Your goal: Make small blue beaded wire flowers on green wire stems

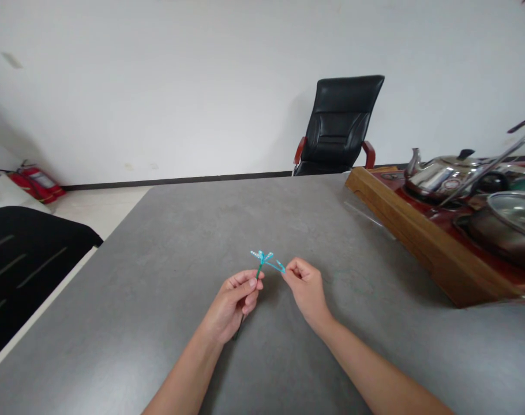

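Near the middle of the grey table (193,242), my left hand (239,300) pinches a thin green stem (258,271) between thumb and fingers. The stem's dark lower end shows below the hand. At its top sits a small light-blue flower shape (262,257) with thin, pale, speckled petals. One blue loop (275,265) stretches from it to the right. My right hand (306,288) is closed at the far end of this loop, its fingertips pinching it. Both hands are held close together, a small gap between them.
On the right stands a wooden tea tray (405,236) with a metal kettle (444,173) and a lidded pot (509,225). A black chair (342,121) is behind the table, another dark chair (29,271) at left. A red bag-like object (37,181) lies farther back.
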Demonstrator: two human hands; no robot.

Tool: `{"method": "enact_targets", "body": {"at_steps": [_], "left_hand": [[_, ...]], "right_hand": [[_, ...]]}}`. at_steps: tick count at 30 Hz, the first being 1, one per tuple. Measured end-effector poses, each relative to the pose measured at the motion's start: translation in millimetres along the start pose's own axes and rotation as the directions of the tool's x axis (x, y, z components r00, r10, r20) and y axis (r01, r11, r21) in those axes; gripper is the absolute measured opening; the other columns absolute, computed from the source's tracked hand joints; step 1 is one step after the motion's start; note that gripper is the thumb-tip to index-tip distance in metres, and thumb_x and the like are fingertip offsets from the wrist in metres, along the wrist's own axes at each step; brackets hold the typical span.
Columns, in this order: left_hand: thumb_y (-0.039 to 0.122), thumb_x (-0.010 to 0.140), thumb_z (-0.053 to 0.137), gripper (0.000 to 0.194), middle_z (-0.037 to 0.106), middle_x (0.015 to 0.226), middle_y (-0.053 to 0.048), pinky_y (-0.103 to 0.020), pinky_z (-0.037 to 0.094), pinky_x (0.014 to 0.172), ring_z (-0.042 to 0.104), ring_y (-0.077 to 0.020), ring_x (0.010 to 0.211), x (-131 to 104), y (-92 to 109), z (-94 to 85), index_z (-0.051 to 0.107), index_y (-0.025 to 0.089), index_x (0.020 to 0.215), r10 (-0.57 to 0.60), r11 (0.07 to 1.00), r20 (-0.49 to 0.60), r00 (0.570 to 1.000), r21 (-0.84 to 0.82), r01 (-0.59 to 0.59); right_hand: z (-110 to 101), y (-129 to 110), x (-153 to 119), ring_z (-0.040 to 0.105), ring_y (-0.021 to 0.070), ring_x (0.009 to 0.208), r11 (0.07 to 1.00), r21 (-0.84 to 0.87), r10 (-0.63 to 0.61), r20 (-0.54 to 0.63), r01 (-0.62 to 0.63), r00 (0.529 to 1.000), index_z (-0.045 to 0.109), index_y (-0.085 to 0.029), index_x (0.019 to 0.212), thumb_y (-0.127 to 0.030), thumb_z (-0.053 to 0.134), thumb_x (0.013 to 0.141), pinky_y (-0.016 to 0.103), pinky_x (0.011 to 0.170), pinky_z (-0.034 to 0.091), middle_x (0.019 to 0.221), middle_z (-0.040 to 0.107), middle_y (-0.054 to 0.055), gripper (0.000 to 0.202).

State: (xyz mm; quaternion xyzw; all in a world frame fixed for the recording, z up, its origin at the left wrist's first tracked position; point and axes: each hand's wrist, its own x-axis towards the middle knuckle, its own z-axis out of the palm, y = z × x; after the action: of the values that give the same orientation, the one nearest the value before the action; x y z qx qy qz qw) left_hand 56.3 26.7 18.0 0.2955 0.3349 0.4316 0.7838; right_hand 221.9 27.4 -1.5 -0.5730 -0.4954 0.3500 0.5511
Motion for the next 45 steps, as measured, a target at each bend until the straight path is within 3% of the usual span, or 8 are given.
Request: {"method": "enact_targets", "body": {"at_steps": [11, 14, 17, 21, 26, 30, 34, 45], "left_hand": [[0.024, 0.069, 0.077, 0.021, 0.058, 0.066, 0.0, -0.016, 0.019, 0.036, 0.032, 0.0001, 0.041, -2, 5, 5.5, 0.069, 0.01, 0.083, 0.018, 1.0, -0.038, 0.999, 0.008, -0.018], [0.026, 0.071, 0.075, 0.021, 0.059, 0.067, 0.0, -0.016, 0.02, 0.037, 0.032, 0.0, 0.041, -4, 9, 4.1, 0.069, 0.01, 0.084, 0.064, 0.998, -0.079, 0.995, 0.033, -0.062], [0.027, 0.073, 0.074, 0.02, 0.059, 0.067, 0.0, -0.016, 0.022, 0.038, 0.033, -0.0003, 0.041, -8, 15, 3.2, 0.069, 0.011, 0.084, 0.116, 0.991, -0.109, 0.987, 0.079, -0.107], [0.028, 0.074, 0.072, 0.02, 0.06, 0.067, 0.0, -0.016, 0.024, 0.039, 0.035, -0.0007, 0.041, -14, 19, 6.3, 0.069, 0.011, 0.085, 0.148, 0.981, -0.134, 0.98, 0.146, -0.128], [0.03, 0.078, 0.069, 0.02, 0.05, 0.053, 0.004, -0.015, 0.025, 0.04, 0.034, -0.0021, 0.041, -19, 15, 13.2, 0.067, 0.012, 0.086, 0.142, 0.981, -0.096, 0.985, 0.143, -0.128], [0.026, 0.081, 0.066, 0.015, 0.048, 0.059, 0.005, -0.015, 0.024, 0.041, 0.034, -0.0023, 0.044, -18, 14, 12.9, 0.064, 0.013, 0.086, 0.159, 0.985, -0.107, 0.981, 0.091, -0.15], [0.02, 0.083, 0.063, 0.008, 0.049, 0.068, 0.003, -0.015, 0.025, 0.044, 0.035, -0.0024, 0.049, -18, 14, 11.3, 0.061, 0.013, 0.084, 0.168, 0.985, -0.099, 0.981, 0.052, -0.164], [0.017, 0.082, 0.064, 0.007, 0.041, 0.062, 0.004, -0.014, 0.023, 0.041, 0.028, -0.0021, 0.046, -20, 16, 10.7, 0.061, 0.01, 0.081, 0.035, 0.986, 0.047, 0.998, -0.163, -0.026]], "right_hand": [[-9, 4, 1, 0.033, 0.0102, 0.046, 0.971, -0.239, 0.023, 0.072, -0.005, 0.997, 0.039, -0.021, 0.053, -0.02, 0.05, 0.074, 0.024, 0.047, 0.026, 0.049, 0.031, -0.007, 0.023], [-17, -1, 4, 0.051, 0.0162, 0.062, 0.888, -0.431, -0.105, 0.15, 0.161, 0.983, 0.059, -0.019, 0.072, -0.019, 0.051, 0.075, 0.028, 0.059, 0.04, 0.065, 0.055, 0.0, 0.009], [-29, -10, 6, 0.048, 0.0285, 0.108, 0.74, -0.566, -0.366, 0.114, 0.363, 0.924, 0.064, -0.018, 0.105, -0.013, 0.051, 0.074, 0.045, 0.093, 0.037, 0.112, 0.059, 0.011, 0.034], [-23, -31, -7, 0.05, 0.0258, 0.106, 0.75, -0.44, -0.429, 0.244, 0.493, 0.87, 0.067, -0.02, 0.098, -0.015, 0.049, 0.083, 0.045, 0.097, 0.036, 0.104, 0.064, 0.009, 0.025], [20, -47, -22, 0.058, 0.0194, 0.09, 0.988, 0.017, -0.145, 0.41, 0.151, 0.9, 0.061, -0.02, 0.11, -0.033, 0.047, 0.091, 0.032, 0.081, 0.045, 0.099, 0.065, 0.006, 0.027], [31, -37, -20, 0.047, 0.0112, 0.056, 0.987, 0.119, 0.047, 0.427, -0.107, 0.903, 0.064, -0.018, 0.092, -0.041, 0.057, 0.085, 0.023, 0.054, 0.036, 0.062, 0.054, -0.003, 0.025], [24, -28, -19, 0.026, 0.0068, 0.045, 0.944, 0.211, 0.166, 0.357, -0.252, 0.919, 0.057, -0.017, 0.069, -0.041, 0.063, 0.08, 0.023, 0.044, 0.021, 0.051, 0.035, -0.008, 0.027], [21, -20, -12, 0.02, 0.0067, 0.044, 0.927, 0.247, 0.21, 0.285, -0.283, 0.935, 0.052, -0.017, 0.065, -0.038, 0.062, 0.078, 0.023, 0.043, 0.015, 0.052, 0.03, -0.008, 0.026]]}}
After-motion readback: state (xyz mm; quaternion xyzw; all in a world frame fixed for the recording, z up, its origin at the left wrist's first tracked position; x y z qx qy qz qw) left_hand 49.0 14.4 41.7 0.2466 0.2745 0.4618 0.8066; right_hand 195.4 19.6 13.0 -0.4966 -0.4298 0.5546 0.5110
